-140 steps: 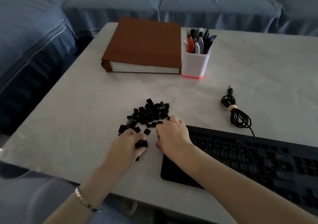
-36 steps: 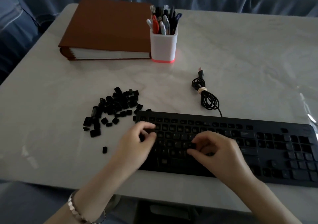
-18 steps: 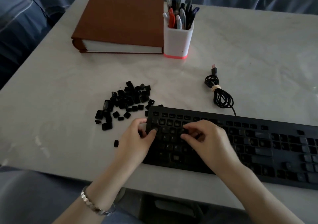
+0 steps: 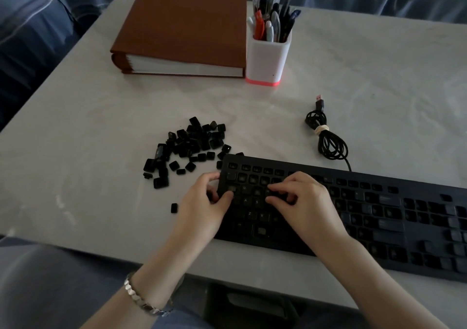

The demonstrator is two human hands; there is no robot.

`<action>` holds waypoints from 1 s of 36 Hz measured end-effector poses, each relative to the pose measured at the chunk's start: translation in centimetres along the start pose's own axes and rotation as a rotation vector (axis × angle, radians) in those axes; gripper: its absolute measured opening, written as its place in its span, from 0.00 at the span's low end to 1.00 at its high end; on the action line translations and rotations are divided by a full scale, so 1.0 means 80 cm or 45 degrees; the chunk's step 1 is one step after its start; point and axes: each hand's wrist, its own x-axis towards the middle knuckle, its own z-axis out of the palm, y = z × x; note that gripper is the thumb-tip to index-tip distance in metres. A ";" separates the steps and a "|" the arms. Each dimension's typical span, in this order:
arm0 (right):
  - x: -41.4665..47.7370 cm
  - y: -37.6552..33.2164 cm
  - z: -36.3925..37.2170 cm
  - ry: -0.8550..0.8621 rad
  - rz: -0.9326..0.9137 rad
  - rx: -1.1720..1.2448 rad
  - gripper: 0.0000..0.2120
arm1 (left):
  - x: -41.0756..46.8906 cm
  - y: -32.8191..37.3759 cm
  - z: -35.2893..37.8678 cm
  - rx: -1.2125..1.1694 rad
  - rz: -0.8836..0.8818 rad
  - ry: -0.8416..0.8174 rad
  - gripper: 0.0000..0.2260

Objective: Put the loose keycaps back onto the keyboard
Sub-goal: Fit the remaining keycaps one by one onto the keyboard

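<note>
Keyboard (image 4: 366, 202) and loose keycaps (image 4: 192, 144) lay on a pale marbled table (image 4: 101, 126), with a blue sofa (image 4: 30, 38) wrapping its far and left sides. The black keyboard ran along the near edge. A brown binder (image 4: 187, 25) lay at the far side, a white pen holder (image 4: 265, 58) just beside it and a coiled cable (image 4: 328, 141) nearer. The keycaps were heaped by the keyboard's far-left corner. The left hand (image 4: 202, 207) gripped the keyboard's left end. The right hand (image 4: 308, 202) had its fingers curled onto the keys; whether it held anything could not be told.
</note>
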 end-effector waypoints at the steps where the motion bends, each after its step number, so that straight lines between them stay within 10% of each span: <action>1: 0.001 0.000 0.000 -0.008 0.003 -0.001 0.10 | 0.000 0.000 0.000 0.000 -0.001 0.001 0.13; 26: -0.020 0.019 -0.001 0.148 -0.265 0.003 0.10 | -0.003 0.004 0.010 0.183 0.118 0.143 0.20; 36: -0.078 0.094 -0.113 0.136 0.026 0.143 0.11 | -0.009 0.031 0.031 0.319 0.350 0.115 0.20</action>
